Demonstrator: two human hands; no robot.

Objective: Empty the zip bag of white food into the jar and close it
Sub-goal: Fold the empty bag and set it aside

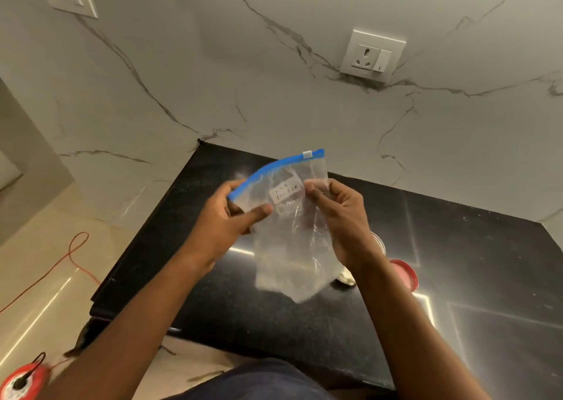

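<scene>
Over the dark counter (pixel 213 277), both hands hold the bag (pixel 289 232).
Left hand (pixel 225 219) pinches its blue zip edge, right hand (pixel 338 216) grips its right side; it looks empty. Red lid (pixel 406 274) lies right, jar mostly hidden.
</scene>
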